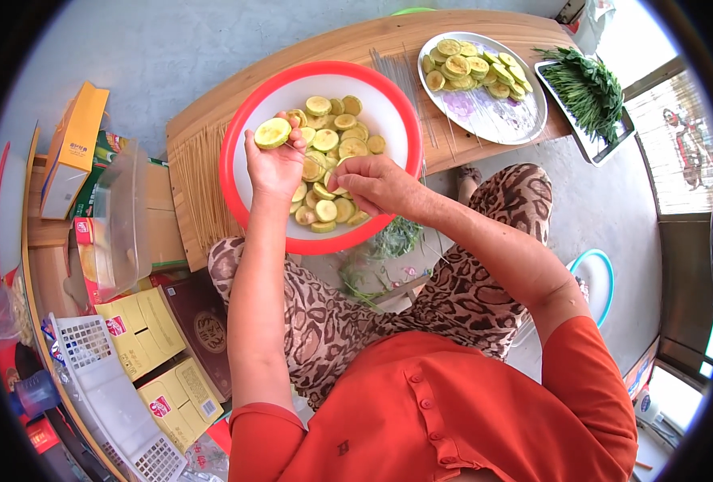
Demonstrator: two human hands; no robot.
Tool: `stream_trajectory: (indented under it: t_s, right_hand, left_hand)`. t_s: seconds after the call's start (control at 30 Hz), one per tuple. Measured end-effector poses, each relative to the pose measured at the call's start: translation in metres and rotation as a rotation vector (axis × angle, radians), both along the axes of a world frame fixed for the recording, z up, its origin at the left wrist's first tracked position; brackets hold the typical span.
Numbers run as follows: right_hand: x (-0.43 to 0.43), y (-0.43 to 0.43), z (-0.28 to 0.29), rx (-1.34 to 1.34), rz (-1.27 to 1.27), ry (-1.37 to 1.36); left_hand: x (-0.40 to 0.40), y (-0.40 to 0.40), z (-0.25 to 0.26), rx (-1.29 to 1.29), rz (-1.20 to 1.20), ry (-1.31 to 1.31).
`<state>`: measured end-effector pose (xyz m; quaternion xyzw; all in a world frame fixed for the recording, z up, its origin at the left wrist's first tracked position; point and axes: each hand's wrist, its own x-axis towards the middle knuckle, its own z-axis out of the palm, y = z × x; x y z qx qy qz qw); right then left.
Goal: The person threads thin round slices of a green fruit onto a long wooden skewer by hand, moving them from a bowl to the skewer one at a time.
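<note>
My left hand [277, 161] is raised over the left part of a red-rimmed white basin [249, 120], palm up. Its fingers hold a round zucchini slice [271, 133] with green peel. Over the basin's middle, my right hand [371, 182] pinches what looks like a thin metal skewer, faint and mostly hidden by the fingers. Many loose zucchini slices [325, 210] lie inside the basin beneath both hands. On the wooden table [308, 45], thin metal skewers [395, 75] lie right of the basin, and bamboo skewers [202, 187] are spread on its left.
An oval plate [516, 129] bears skewered zucchini slices [457, 65]. Beyond it, a tray [612, 150] holds leafy greens [588, 93]. Cardboard boxes [142, 331], a clear plastic container [121, 223] and a white basket [100, 385] crowd my left. A blue-rimmed basin [606, 289] stands on the floor at right.
</note>
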<state>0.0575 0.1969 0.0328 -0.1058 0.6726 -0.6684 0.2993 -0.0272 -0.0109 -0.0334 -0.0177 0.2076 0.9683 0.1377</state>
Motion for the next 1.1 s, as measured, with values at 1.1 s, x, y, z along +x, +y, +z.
stream_trajectory:
  t_s: [1.1]
  right_hand:
    - [0.004, -0.010, -0.002, -0.061, -0.022, -0.099]
  left_hand:
    - [0.003, 0.004, -0.001, -0.009, 0.012, 0.045]
